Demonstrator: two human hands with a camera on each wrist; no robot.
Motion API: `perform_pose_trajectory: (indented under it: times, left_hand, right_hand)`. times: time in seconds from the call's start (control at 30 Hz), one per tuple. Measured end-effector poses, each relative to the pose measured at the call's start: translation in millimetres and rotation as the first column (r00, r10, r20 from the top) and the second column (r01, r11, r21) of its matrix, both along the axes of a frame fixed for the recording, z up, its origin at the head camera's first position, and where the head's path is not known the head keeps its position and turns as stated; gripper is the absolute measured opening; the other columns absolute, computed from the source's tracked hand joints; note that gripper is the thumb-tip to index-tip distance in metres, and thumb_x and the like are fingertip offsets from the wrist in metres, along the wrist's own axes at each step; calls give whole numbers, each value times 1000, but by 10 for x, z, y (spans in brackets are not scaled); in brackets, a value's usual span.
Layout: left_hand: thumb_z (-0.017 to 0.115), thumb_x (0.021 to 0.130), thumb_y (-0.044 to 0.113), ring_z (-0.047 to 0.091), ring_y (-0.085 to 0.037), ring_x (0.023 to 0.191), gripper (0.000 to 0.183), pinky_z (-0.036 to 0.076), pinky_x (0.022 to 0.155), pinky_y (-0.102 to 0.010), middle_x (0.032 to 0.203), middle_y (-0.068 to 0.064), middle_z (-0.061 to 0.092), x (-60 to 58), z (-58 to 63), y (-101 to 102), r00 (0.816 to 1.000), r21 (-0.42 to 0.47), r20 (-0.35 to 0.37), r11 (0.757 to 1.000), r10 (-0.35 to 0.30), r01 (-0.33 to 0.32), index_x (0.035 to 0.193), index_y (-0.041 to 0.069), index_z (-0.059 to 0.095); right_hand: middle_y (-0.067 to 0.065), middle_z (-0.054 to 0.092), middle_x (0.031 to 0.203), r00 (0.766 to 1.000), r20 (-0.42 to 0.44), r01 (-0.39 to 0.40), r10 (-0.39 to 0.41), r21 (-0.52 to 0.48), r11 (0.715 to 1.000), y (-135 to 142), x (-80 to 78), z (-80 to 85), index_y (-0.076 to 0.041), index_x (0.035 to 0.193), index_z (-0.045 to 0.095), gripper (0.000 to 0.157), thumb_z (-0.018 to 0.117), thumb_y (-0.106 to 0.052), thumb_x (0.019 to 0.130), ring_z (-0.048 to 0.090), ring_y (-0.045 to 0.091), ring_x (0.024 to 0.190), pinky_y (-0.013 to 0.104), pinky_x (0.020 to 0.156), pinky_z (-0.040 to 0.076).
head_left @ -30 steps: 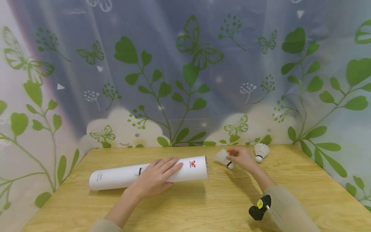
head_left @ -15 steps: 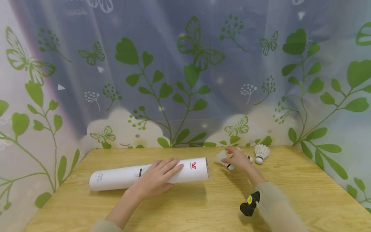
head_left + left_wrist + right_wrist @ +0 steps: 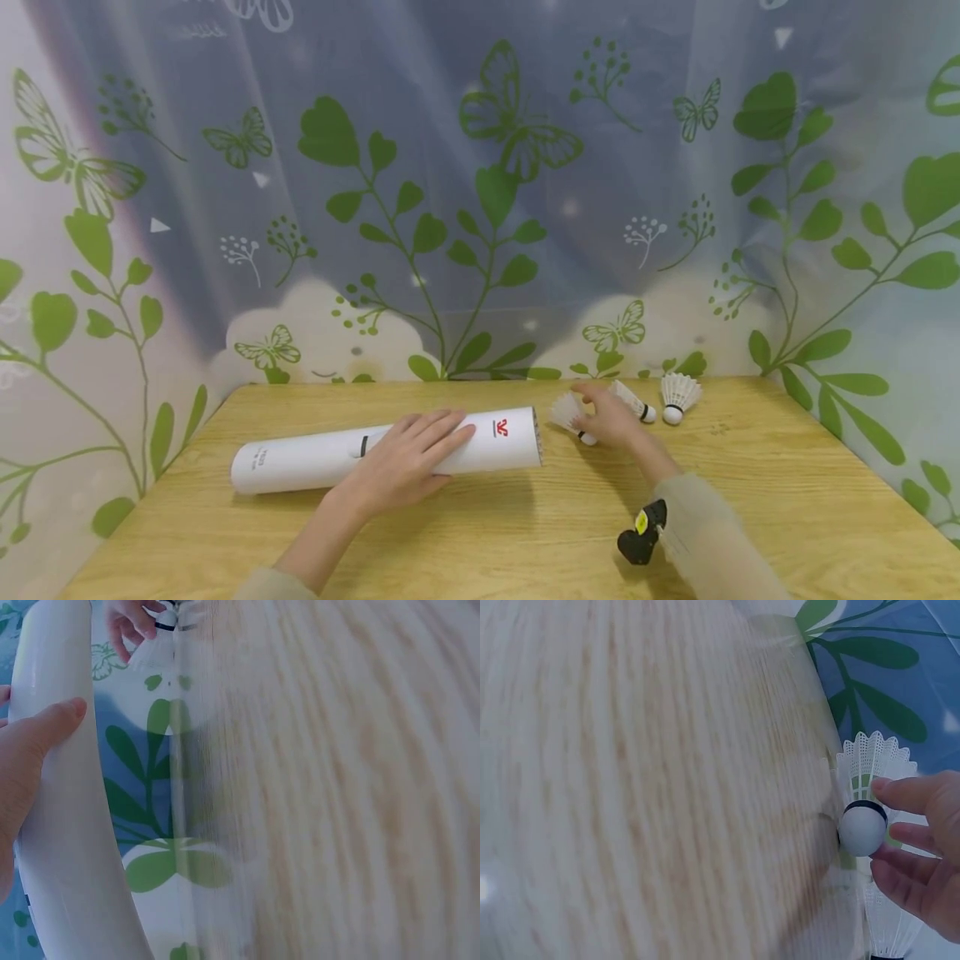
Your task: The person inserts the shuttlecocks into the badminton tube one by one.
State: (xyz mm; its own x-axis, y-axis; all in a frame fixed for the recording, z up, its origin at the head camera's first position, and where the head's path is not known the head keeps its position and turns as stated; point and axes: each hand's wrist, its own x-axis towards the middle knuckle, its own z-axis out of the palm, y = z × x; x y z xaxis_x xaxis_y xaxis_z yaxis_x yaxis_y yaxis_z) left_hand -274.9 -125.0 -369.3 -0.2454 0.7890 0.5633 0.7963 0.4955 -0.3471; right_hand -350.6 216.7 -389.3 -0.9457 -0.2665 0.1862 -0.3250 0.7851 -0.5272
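A white shuttlecock tube [image 3: 300, 462] with a red logo near its right end lies on its side on the wooden table. My left hand [image 3: 408, 458] grips it from above, fingers over the top and thumb [image 3: 60, 720] along its near side. To the right of the tube's end, my right hand [image 3: 611, 417] pinches a white shuttlecock [image 3: 864, 829] between thumb and fingers. Its feathered skirt points up and left in the head view, its cork toward me. Behind the right hand lies a second shuttlecock [image 3: 633, 400], partly covered by the hand.
A third shuttlecock [image 3: 680, 396] lies at the far right with its cork toward me. The wooden table [image 3: 480, 542] ends at a patterned curtain [image 3: 420, 208] that rises along the back and both sides. A black camera mount [image 3: 641, 537] sits on my right wrist.
My right hand has shifted slightly left, closing on the shuttlecock and bringing it nearer the tube. The middle shuttlecock, hidden behind the hand before, now shows. My left hand and the tube stay put.
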Motion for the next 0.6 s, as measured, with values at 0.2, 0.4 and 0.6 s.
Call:
perform_pose_trajectory:
  times: [0.2, 0.4, 0.6]
  left_hand:
    - [85, 65, 28, 51, -27, 119, 83, 50, 87, -42, 135, -12, 51, 2, 1, -8, 1000, -4, -7, 1000, 0, 0, 135, 6, 46]
    - [86, 64, 29, 51, -27, 119, 84, 50, 86, -42, 134, -13, 51, 6, 4, -14, 1000, -7, -8, 1000, 4, -4, 135, 6, 46]
    - [85, 65, 30, 51, -27, 119, 85, 49, 87, -42, 134, -13, 51, 10, 6, -19, 1000, -13, -13, 1000, 9, -9, 136, 6, 45]
  right_hand:
    - [28, 53, 124, 1000, -20, -14, 15, 42, 999, -31, 14, 11, -2, 135, 46, 55, 66, -10, 85, 56, 41, 105, 49, 77, 50]
    - [26, 50, 130, 999, -49, -9, 12, 56, 998, -33, 38, 32, 1, 129, 51, 51, 68, -13, 84, 50, 43, 114, 54, 86, 46]
    - [27, 51, 128, 998, -65, -5, 8, 45, 999, 44, 46, 20, 6, 125, 54, 48, 69, -15, 84, 48, 45, 116, 55, 92, 43]
